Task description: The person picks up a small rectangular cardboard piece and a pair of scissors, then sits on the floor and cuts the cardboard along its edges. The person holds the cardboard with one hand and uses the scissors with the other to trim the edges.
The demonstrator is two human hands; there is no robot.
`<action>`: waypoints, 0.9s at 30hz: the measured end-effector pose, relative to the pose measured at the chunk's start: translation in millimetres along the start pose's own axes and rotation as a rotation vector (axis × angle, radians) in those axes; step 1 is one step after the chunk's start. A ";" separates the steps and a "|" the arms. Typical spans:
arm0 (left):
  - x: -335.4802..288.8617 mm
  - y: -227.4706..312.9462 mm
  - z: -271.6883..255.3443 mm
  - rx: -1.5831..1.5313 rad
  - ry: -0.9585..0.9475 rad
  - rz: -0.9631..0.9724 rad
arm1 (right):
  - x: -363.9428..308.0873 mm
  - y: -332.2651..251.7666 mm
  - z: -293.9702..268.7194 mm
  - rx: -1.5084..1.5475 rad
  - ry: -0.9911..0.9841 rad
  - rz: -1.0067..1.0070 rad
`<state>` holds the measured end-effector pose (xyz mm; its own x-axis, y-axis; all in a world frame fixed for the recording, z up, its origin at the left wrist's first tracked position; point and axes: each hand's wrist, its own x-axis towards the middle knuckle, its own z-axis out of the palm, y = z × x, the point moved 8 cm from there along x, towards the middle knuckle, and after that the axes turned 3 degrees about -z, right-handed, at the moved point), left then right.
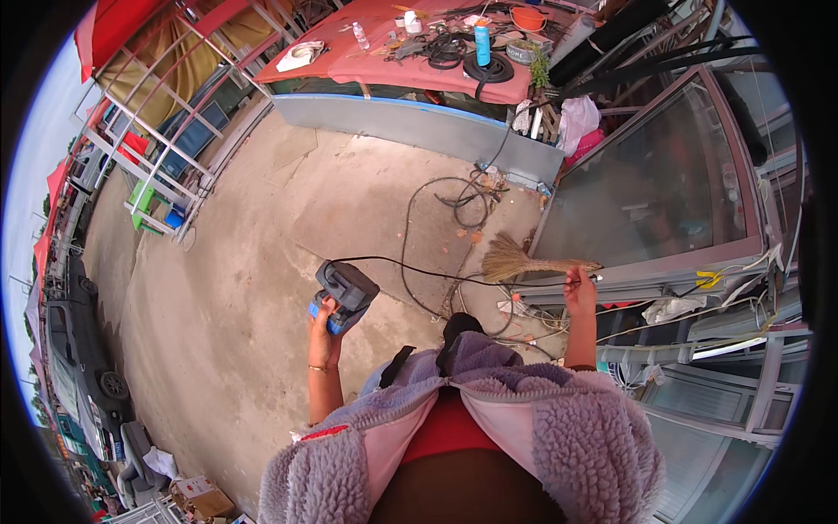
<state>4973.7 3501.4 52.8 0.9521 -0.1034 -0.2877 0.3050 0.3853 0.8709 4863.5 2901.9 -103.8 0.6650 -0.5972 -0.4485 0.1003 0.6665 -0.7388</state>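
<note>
My left hand (326, 336) is closed around a boxy dark grey and blue device (347, 290), held up over the concrete floor. A black cord (454, 277) leaves the top of this device and stretches across to the right. My right hand (578, 293) pinches the far end of that cord, close to a small plug-like tip (596, 278) whose details are too small to make out. Just beyond the right hand lies a straw hand broom (515, 259), its bristles pointing left.
A looped black cable (467, 205) lies on the concrete. Behind stands a red-covered table (384, 61) with tape, a blue can (482, 44) and coiled hose. Framed glass panels (650, 192) lean at the right. Metal frames (157, 131) and parked cars (83, 349) are left.
</note>
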 end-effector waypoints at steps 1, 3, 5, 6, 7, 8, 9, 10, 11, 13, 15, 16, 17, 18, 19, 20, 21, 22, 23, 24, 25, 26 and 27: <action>31.9 6.3 13.0 -0.037 -0.002 -0.018 | 18.1 -11.1 8.9 0.013 0.017 -0.042; 95.9 19.8 41.0 -0.081 -0.071 -0.022 | 59.6 -27.7 29.2 0.026 0.074 -0.114; 152.4 26.4 56.8 -0.040 -0.028 -0.020 | 108.8 -42.5 51.2 0.020 0.129 -0.166; 176.6 34.4 61.2 -0.046 -0.036 -0.002 | 129.7 -37.3 62.5 0.008 0.181 -0.131; 199.5 41.4 67.1 -0.057 -0.041 -0.009 | 159.1 -33.8 85.5 0.014 0.197 -0.121; 222.9 48.6 72.7 -0.068 -0.029 -0.004 | 194.0 -33.2 114.7 0.034 0.202 -0.122; 246.3 57.0 70.1 -0.044 0.032 -0.008 | 222.8 -27.2 142.9 0.005 0.192 -0.101; 262.9 62.4 68.0 -0.040 0.067 -0.013 | 246.9 -20.1 168.0 -0.036 0.193 -0.076; 279.3 72.0 68.4 -0.044 0.042 -0.014 | 269.4 -13.0 195.4 -0.052 0.173 -0.055; 310.2 87.8 64.3 -0.050 0.083 -0.020 | 313.0 -10.5 246.7 -0.131 0.153 -0.042; 345.3 110.5 65.5 -0.076 0.075 -0.020 | 354.8 -19.1 292.6 -0.182 0.140 -0.064; 366.8 120.7 68.0 -0.098 0.057 -0.002 | 375.3 -25.5 312.1 -0.187 0.129 -0.089; 388.3 129.8 70.0 -0.067 0.043 0.014 | 395.7 -32.6 329.4 -0.188 0.098 -0.119; 412.3 136.9 68.6 -0.048 0.069 0.023 | 415.3 -36.8 337.2 -0.214 0.132 -0.120; 437.3 140.4 66.4 -0.031 0.097 0.006 | 434.3 -44.9 343.4 -0.237 0.144 -0.137; 464.8 142.9 68.8 -0.025 0.100 0.009 | 457.2 -50.7 349.4 -0.255 0.158 -0.146; 495.0 148.7 77.9 -0.037 0.056 0.003 | 479.1 -59.6 354.8 -0.262 0.171 -0.157; 524.5 150.5 86.1 -0.002 0.066 0.006 | 497.1 -62.3 354.8 -0.265 0.208 -0.155; 557.5 151.7 103.1 0.013 0.009 -0.012 | 516.2 -65.6 354.2 -0.341 0.284 -0.143; 587.3 150.6 123.0 -0.004 -0.055 -0.036 | 539.2 -70.4 359.5 -0.329 0.289 -0.148; 614.7 147.8 138.1 0.052 -0.048 -0.060 | 557.4 -66.1 358.0 -0.330 0.305 -0.122; 641.6 148.3 159.1 0.080 -0.087 -0.083 | 567.8 -61.9 349.1 -0.324 0.365 -0.073; 663.9 147.8 183.7 0.063 -0.171 -0.110 | 584.5 -58.2 343.8 -0.328 0.400 -0.060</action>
<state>5654.7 3321.3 63.7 0.9010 -0.2982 -0.3151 0.4028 0.3055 0.8628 5500.9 2667.5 -150.0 0.3241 -0.7968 -0.5100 -0.1505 0.4889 -0.8593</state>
